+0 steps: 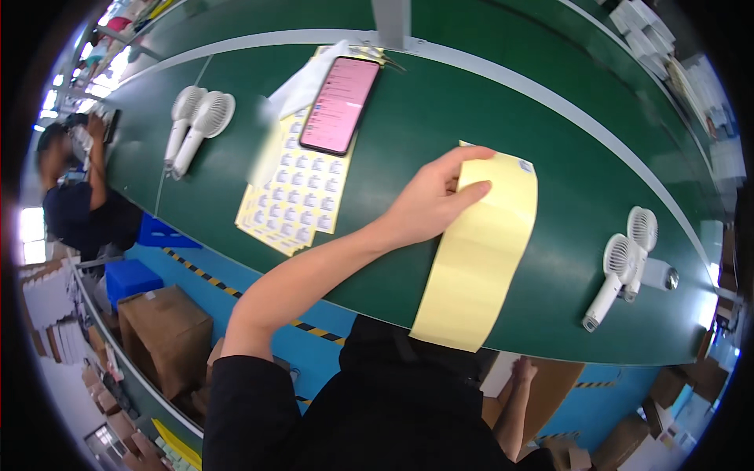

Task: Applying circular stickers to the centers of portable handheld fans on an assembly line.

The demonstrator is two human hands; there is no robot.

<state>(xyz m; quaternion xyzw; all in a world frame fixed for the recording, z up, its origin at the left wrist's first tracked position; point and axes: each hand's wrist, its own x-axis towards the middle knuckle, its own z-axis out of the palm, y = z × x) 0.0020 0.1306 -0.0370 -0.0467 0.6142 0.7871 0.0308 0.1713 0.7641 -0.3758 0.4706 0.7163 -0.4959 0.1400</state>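
A long pale-yellow label backing sheet [481, 243] is pinched at its top left edge by my left hand [440, 188], the thumb on its face. One small printed label [525, 166] sits in the sheet's top right corner. Its lower end hangs past the table's near edge, in front of my body. Low on the right, below the table edge, my right hand [524, 370] is beside a cardboard box [554, 392]; its fingers are too small to make out. Left of my left hand lie sheets of labels [302, 188] with a phone [340, 106], its screen pink, on top.
Two white handheld fans [200, 125] lie at the table's left, and more white fans [620, 267] at its right. A white sheet [310, 82] touches the phone. A metal post [391, 23] stands at the back. Another person [75, 188] works at far left, near a large carton [165, 337].
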